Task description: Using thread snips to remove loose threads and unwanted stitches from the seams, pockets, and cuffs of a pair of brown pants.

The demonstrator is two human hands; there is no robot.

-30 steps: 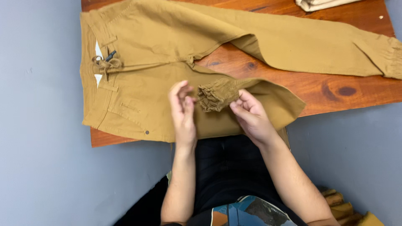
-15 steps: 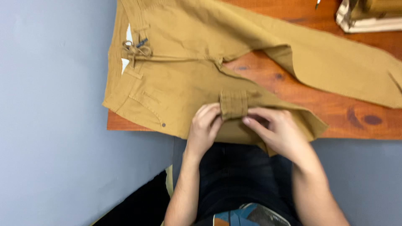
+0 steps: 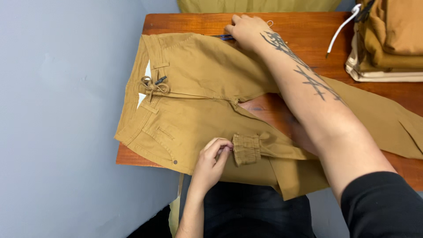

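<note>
While the wooden table (image 3: pixel 308 26) carries the tan trousers (image 3: pixel 198 75) spread flat across it, your right hand (image 3: pixel 246 31) has left the folded leg and now presses open-palmed on the far hip, grasping nothing. Your left hand (image 3: pixel 213 154) stays by the ribbed cuff (image 3: pixel 246 149), fingertips pinching it, so the fold holds while you smooth.

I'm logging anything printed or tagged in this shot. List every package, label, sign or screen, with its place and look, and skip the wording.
Label inside the waistband of the tan trousers: white patch at the left end of the wooden table, partly hidden behind the tied drawstring; print too small to tell.
No package, sign or screen shows.
</note>
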